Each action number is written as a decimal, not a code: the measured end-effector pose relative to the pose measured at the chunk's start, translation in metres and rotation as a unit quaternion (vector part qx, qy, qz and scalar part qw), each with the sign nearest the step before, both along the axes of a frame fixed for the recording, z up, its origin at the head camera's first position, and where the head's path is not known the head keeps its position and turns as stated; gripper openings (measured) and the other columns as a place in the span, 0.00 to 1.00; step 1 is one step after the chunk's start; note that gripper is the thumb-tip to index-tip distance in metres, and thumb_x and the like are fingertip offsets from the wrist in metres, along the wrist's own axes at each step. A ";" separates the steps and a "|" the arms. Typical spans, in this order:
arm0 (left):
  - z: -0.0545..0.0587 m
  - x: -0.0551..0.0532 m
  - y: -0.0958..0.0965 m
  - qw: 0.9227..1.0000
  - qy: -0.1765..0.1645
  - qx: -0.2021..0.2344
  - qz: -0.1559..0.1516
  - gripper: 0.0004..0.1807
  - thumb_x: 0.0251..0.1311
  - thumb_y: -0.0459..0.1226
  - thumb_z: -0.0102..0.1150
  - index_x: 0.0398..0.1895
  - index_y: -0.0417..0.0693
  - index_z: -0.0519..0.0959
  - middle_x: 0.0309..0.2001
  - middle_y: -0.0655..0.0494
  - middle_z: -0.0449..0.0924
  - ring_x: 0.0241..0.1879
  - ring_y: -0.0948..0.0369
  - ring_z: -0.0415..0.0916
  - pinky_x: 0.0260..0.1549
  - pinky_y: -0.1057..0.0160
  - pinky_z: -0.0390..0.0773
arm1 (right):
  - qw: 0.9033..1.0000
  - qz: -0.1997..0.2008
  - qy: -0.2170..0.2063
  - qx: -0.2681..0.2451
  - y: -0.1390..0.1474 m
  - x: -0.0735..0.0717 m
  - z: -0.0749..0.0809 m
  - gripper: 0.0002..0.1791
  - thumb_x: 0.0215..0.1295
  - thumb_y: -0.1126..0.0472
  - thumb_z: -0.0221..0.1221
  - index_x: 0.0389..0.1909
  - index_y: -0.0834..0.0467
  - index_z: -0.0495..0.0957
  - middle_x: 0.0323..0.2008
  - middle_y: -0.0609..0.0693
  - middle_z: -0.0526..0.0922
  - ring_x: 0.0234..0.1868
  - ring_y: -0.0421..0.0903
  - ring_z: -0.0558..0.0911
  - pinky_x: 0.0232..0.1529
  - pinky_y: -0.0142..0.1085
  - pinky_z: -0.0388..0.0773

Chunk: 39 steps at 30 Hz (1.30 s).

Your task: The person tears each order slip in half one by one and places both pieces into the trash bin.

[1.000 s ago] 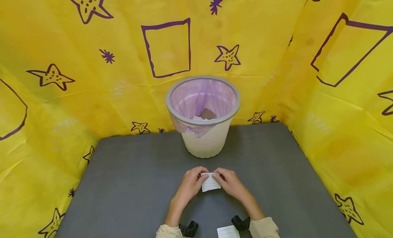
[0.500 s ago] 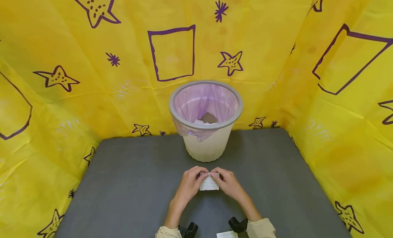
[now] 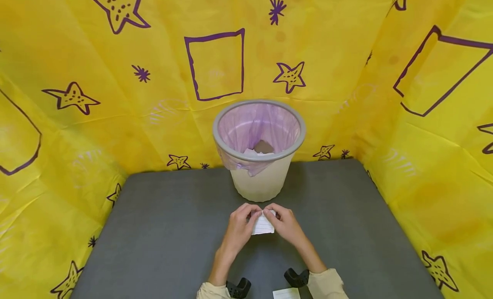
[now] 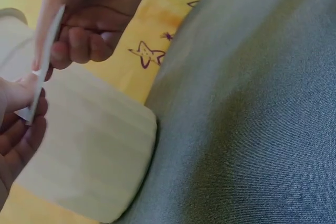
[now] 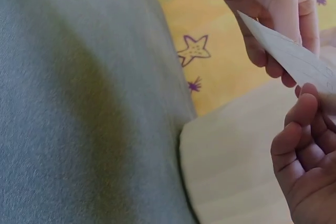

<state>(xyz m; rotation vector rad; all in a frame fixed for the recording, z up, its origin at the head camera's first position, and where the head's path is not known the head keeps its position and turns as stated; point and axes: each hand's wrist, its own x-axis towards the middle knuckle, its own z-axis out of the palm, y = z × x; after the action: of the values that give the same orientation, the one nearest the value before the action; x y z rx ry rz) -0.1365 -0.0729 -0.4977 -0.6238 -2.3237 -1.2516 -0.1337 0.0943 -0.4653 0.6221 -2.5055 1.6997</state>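
A small piece of lined white paper [image 3: 263, 225] is held between both hands in front of the bin. My left hand [image 3: 238, 230] pinches its upper left part between thumb and fingers. On the other side my right hand [image 3: 286, 225] pinches the upper right part, the thumbs close together at the top edge. The left wrist view shows the paper [image 4: 46, 64] nearly edge-on, above the table. In the right wrist view the lined face of the paper [image 5: 286, 51] slants between the hands, its corner pointing up and left.
Just beyond the hands stands a cream waste bin [image 3: 262, 181] with a grey rim and purple liner, holding white scraps and a brown piece [image 3: 263, 146]. Another lined paper [image 3: 286, 294] lies on the grey table [image 3: 173, 230] near the right wrist. Yellow cloth walls [image 3: 154, 132] surround the table.
Both hands have moved slightly forward toward the bin with the paper, which now tilts a little. The thumbs have come closer together along its top edge.
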 end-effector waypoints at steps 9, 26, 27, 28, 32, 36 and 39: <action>-0.005 -0.002 0.011 0.995 0.096 0.016 0.024 0.01 0.59 0.29 0.62 0.33 0.42 0.81 0.31 0.53 0.80 0.29 0.64 0.77 0.32 0.80 0.73 | 0.997 -0.049 -0.067 -0.002 0.004 -0.012 -0.019 0.09 0.70 0.59 0.56 0.37 0.59 0.82 0.20 0.50 0.77 0.17 0.32 0.67 0.19 0.26 0.65; 0.002 0.000 0.010 0.992 0.071 0.102 0.005 0.05 0.55 0.27 0.64 0.34 0.42 0.83 0.30 0.51 0.83 0.26 0.61 0.79 0.30 0.76 0.76 | 0.991 -0.131 -0.033 -0.021 0.003 -0.016 -0.034 0.08 0.68 0.61 0.58 0.35 0.61 0.82 0.22 0.53 0.82 0.19 0.31 0.72 0.21 0.27 0.70; 0.004 0.001 0.010 0.992 0.058 0.113 0.002 0.05 0.55 0.27 0.64 0.34 0.42 0.83 0.30 0.50 0.83 0.25 0.61 0.78 0.29 0.76 0.76 | 0.989 -0.146 -0.026 -0.017 0.004 -0.017 -0.035 0.08 0.67 0.61 0.59 0.34 0.61 0.82 0.22 0.53 0.82 0.20 0.31 0.71 0.22 0.27 0.70; 0.005 0.002 0.010 0.991 0.046 0.122 0.002 0.04 0.55 0.27 0.64 0.33 0.42 0.83 0.29 0.50 0.83 0.24 0.60 0.78 0.28 0.75 0.76 | 0.986 -0.162 -0.019 -0.013 0.006 -0.019 -0.036 0.07 0.67 0.62 0.59 0.33 0.61 0.82 0.22 0.53 0.82 0.20 0.31 0.71 0.22 0.27 0.70; 0.019 0.006 0.009 0.989 0.020 0.144 0.007 0.04 0.54 0.24 0.64 0.31 0.38 0.82 0.28 0.46 0.83 0.23 0.56 0.77 0.25 0.71 0.77 | 0.978 -0.208 -0.003 0.001 0.011 -0.024 -0.039 0.07 0.65 0.63 0.60 0.32 0.62 0.82 0.21 0.52 0.81 0.21 0.30 0.70 0.23 0.27 0.70; 0.023 0.007 0.009 0.990 0.020 0.138 0.010 0.04 0.54 0.24 0.64 0.31 0.38 0.82 0.28 0.47 0.82 0.23 0.55 0.77 0.25 0.69 0.77 | 0.982 -0.191 0.003 0.002 0.011 -0.023 -0.037 0.07 0.65 0.62 0.60 0.32 0.62 0.82 0.21 0.53 0.81 0.22 0.31 0.71 0.24 0.27 0.70; 0.014 0.003 0.006 0.992 0.007 0.125 0.009 0.03 0.56 0.28 0.64 0.33 0.42 0.83 0.29 0.51 0.83 0.24 0.59 0.78 0.26 0.71 0.77 | 0.985 -0.174 0.002 0.007 0.010 -0.023 -0.038 0.07 0.65 0.62 0.60 0.32 0.62 0.82 0.23 0.53 0.82 0.23 0.32 0.72 0.25 0.26 0.69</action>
<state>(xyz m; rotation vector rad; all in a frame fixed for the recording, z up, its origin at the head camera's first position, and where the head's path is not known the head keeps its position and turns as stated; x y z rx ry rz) -0.1340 -0.0671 -0.4836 -0.5231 -2.1090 -1.4945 -0.1569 0.1043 -0.5034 0.1713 -2.4439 1.5518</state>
